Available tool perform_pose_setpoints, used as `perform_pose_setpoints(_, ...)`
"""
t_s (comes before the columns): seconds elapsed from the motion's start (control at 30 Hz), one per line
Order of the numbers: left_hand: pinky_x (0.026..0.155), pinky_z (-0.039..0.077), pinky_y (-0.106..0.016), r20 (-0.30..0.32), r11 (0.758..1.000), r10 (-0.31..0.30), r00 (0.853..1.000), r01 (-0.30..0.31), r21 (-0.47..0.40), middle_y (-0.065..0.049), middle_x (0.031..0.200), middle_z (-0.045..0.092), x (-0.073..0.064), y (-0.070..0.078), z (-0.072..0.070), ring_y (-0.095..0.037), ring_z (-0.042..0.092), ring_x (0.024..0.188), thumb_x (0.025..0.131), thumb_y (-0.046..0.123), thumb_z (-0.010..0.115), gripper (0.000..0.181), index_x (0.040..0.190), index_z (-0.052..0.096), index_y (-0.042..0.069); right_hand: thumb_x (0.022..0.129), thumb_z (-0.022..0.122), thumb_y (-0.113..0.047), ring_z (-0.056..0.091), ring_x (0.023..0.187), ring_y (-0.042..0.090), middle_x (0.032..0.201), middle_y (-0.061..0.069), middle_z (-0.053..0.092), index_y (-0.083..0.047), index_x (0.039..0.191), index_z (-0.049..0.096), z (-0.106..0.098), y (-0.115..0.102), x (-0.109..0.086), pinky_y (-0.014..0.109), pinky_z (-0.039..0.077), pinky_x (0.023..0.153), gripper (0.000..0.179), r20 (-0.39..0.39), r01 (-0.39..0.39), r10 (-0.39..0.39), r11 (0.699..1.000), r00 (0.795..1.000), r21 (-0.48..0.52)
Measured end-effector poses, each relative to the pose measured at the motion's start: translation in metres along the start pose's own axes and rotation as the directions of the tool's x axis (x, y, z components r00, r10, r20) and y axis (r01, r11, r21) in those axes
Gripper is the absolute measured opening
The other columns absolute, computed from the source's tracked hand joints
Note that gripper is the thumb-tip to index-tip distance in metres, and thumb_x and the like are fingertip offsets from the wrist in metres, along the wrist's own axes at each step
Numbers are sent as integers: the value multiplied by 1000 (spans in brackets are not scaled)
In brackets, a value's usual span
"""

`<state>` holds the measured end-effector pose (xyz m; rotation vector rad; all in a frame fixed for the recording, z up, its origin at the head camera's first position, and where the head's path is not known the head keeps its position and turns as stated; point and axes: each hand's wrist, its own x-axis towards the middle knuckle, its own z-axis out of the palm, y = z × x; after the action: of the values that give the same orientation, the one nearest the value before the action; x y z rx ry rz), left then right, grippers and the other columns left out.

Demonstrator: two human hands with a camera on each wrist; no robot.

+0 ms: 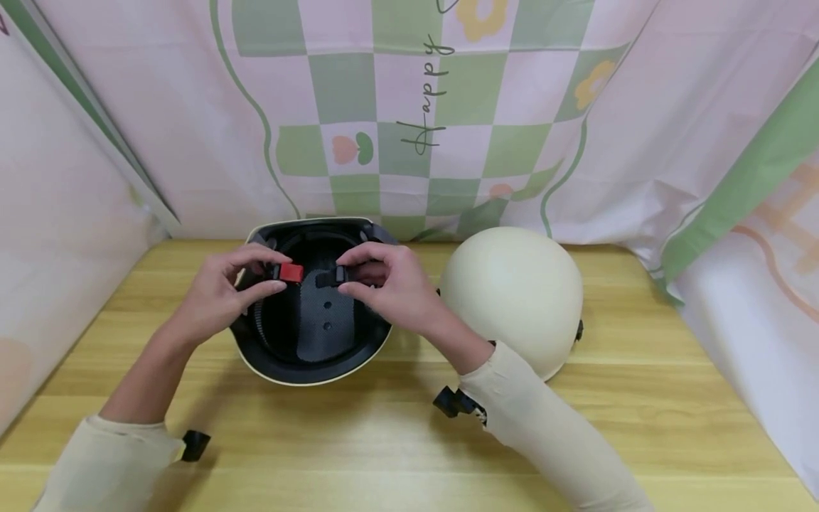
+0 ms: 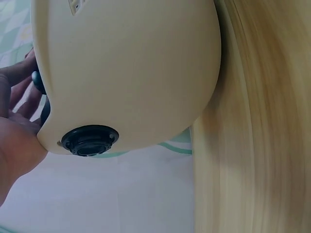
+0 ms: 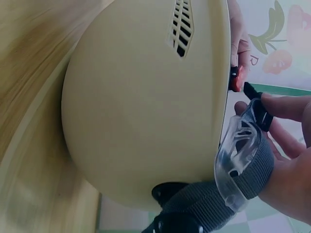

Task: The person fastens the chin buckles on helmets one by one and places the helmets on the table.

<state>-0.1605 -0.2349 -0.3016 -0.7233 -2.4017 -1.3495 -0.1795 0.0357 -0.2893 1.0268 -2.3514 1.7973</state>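
A cream helmet [image 1: 311, 382] lies upside down on the table, its black padded inside facing up. Over its opening, my left hand [image 1: 214, 291] pinches a red buckle half [image 1: 291, 273] between thumb and fingers. Opposite it, my right hand [image 1: 399, 284] pinches a black buckle half [image 1: 340, 275]. A short gap separates the two halves. In the right wrist view, the black buckle half [image 3: 261, 114] is on a grey webbing strap [image 3: 260, 167] with a clear plastic piece [image 3: 235, 165]. The left wrist view shows the shell [image 2: 131, 73], which hides the red half.
A second cream helmet [image 1: 512, 299] sits dome up, just right of the first, beside my right forearm. Both stand on a wooden table [image 1: 333, 455]. A patterned curtain [image 1: 409, 92] hangs behind the table, with more cloth at both sides.
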Motion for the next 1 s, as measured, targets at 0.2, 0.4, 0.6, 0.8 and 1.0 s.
perform_pose_setpoints(0.2, 76, 45, -20, -23, 997, -35, 999, 33, -70, 15, 104, 71, -2, -1, -1, -11, 58, 90, 91, -10, 72, 27, 118, 70, -6, 88, 80, 3, 74, 94, 24, 113, 18, 73, 5, 111, 72, 4, -3, 5, 29, 60, 83, 25, -46, -71, 69, 997, 997, -36)
perform_pose_setpoints(0.4, 85, 45, -16, 6, 997, -38, 999, 38, -66, 18, 105, 72, -2, -2, -3, -9, 59, 96, 92, -10, 71, 29, 120, 68, -6, 88, 81, 0, 74, 94, 22, 114, 14, 74, 2, 111, 73, 11, -3, 10, 27, 59, 83, 25, -51, -88, 87, 996, 995, -32)
perform_pose_setpoints(0.6, 84, 45, -16, 43, 998, -46, 998, 48, -41, 19, 106, 72, -2, 0, -3, -9, 60, 96, 94, -8, 69, 29, 122, 66, -4, 88, 81, 0, 72, 89, 19, 112, 13, 73, 0, 112, 72, 17, -2, 11, 26, 59, 78, 25, -54, -87, 85, 996, 995, -26)
perform_pose_setpoints(0.8, 81, 48, -16, 51, 998, -31, 998, 34, -59, 18, 106, 71, -3, 0, -4, -9, 62, 92, 94, -10, 68, 28, 121, 65, -5, 89, 80, 0, 71, 87, 20, 111, 14, 73, 1, 111, 72, 20, 1, 12, 27, 59, 82, 24, -64, -51, 51, 999, 997, -8)
perform_pose_setpoints(1.0, 80, 49, -16, 50, 996, -24, 998, 28, -82, 17, 107, 71, -3, -2, -4, -9, 61, 93, 94, -12, 66, 28, 122, 63, -6, 88, 81, 1, 71, 86, 20, 111, 14, 74, 2, 110, 72, 20, 1, 11, 27, 59, 81, 24, -66, -45, 47, 999, 997, 23)
